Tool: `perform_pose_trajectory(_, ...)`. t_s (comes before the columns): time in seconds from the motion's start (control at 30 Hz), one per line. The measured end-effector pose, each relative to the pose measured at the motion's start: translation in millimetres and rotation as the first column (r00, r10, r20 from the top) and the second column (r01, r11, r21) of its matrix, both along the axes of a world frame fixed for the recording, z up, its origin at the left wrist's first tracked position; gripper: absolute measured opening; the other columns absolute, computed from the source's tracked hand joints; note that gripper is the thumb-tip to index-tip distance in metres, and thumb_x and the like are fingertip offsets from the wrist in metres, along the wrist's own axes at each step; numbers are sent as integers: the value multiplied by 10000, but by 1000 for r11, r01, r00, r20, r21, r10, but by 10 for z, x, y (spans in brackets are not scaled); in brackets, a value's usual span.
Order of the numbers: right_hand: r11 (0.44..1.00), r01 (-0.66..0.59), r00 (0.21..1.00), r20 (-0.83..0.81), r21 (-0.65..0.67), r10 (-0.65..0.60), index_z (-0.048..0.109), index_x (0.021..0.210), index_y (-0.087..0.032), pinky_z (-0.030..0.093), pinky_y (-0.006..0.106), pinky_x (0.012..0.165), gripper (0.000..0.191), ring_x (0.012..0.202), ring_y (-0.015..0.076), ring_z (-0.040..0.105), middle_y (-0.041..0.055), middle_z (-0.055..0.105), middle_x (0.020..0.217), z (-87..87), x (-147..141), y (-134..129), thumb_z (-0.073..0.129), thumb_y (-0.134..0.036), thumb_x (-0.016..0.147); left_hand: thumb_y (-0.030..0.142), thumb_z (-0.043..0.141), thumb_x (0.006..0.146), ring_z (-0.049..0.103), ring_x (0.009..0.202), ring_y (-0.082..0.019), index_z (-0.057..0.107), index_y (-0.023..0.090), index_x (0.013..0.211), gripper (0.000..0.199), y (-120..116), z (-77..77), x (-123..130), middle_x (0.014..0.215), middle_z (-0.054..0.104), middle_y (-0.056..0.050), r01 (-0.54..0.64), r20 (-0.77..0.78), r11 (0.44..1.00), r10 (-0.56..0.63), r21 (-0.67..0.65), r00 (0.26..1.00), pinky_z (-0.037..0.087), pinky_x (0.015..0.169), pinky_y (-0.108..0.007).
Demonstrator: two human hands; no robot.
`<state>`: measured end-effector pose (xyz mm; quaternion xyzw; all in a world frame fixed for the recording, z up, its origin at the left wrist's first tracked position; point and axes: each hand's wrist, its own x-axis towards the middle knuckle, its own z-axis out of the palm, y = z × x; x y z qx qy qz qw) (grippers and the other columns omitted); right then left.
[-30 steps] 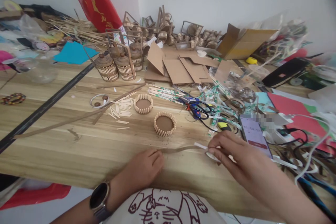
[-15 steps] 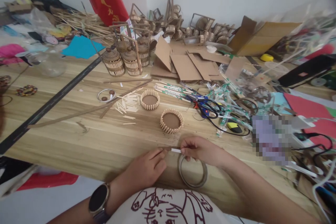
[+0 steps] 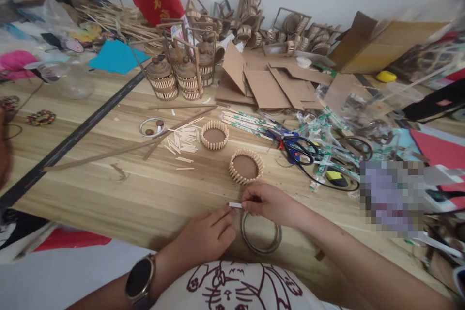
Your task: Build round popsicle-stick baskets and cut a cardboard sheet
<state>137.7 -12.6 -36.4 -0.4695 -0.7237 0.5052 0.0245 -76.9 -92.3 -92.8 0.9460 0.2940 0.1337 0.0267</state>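
Note:
Near the table's front edge, my right hand [image 3: 267, 203] is closed in a pinch on the right end of a small white strip [image 3: 235, 205]. The left end of that strip meets the fingertips of my left hand [image 3: 210, 232], which lies low over the wood with fingers bent together; what they press is hidden. A coiled brown band [image 3: 260, 250] hangs or rests just under my right hand. Beyond the hands stand two round pieces ringed with short sticks, the nearer one [image 3: 246, 166] and the farther one [image 3: 214, 135].
Loose sticks [image 3: 185, 139] and a white ring [image 3: 151, 127] lie left of centre. Scissors [image 3: 300, 147] and wrappers are on the right. Small lidded buckets [image 3: 189, 80] and cardboard pieces [image 3: 267, 88] stand farther back. At the far left edge, part of a person's arm shows.
The view has shifted, so the tabletop items appear farther right. Both hands are closer together, and the brown strip between them no longer shows beside the white strip.

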Motion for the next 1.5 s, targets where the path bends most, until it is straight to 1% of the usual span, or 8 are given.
perform_pose_trajectory(0.2,1000,-17,998,53,3,17,640,697,-165,337,233,546,147,577,119,461,-23,569,611,8,-18,17,564,-173,821,113,436,973,664,1080,-219,627,145,906,205,-32,-53,-33,1094,738,-112,-37,99,987,21,153,995,556,808,-306)
perform_pose_trajectory(0.3,999,-33,997,77,1,32,653,696,-160,341,232,556,160,584,120,471,-17,583,616,16,-47,23,562,-158,828,111,439,970,667,1056,-209,626,149,901,203,-33,-44,-24,1068,743,-106,-43,118,981,20,188,993,546,807,-298)
perform_pose_trajectory(0.67,998,-65,982,177,23,60,702,743,-141,329,229,547,171,588,120,485,5,619,638,35,-107,28,568,-160,847,120,437,982,651,1100,-219,623,147,918,199,-40,-46,-36,1095,739,-115,-23,89,987,9,158,996,544,818,-311)
perform_pose_trajectory(0.83,995,-84,972,224,49,71,715,754,-139,319,221,540,169,594,114,490,13,640,662,53,-130,25,571,-146,843,113,418,985,684,1027,-217,621,143,877,232,-19,11,-19,1046,753,-97,-39,145,980,10,198,989,555,778,-305)
perform_pose_trajectory(0.93,993,-91,967,246,71,71,721,759,-138,319,222,544,160,604,117,501,21,655,678,59,-144,28,581,-145,836,112,422,982,684,1035,-218,619,142,880,223,-19,22,-18,1052,750,-102,-37,128,982,13,188,992,554,784,-308)
perform_pose_trajectory(1.13,989,-104,961,268,101,74,716,746,-136,315,223,542,165,597,113,502,21,656,672,50,-152,30,573,-135,827,111,444,971,679,1051,-224,618,143,895,193,-28,-15,-30,1055,748,-109,-26,119,981,3,192,993,555,780,-308)
perform_pose_trajectory(1.37,987,-104,957,281,121,66,700,721,-136,313,221,538,166,594,111,507,19,658,668,66,-168,9,561,-114,807,94,417,974,697,1000,-214,615,139,868,229,-6,58,-6,1023,759,-96,-42,155,975,8,219,988,567,752,-295)
perform_pose_trajectory(1.5,987,-103,955,290,125,63,694,706,-135,314,221,539,172,598,112,509,23,661,670,91,-190,2,550,-96,792,99,424,972,691,1006,-210,613,140,863,222,-6,44,-12,1023,757,-99,-41,152,975,8,218,988,563,774,-291)
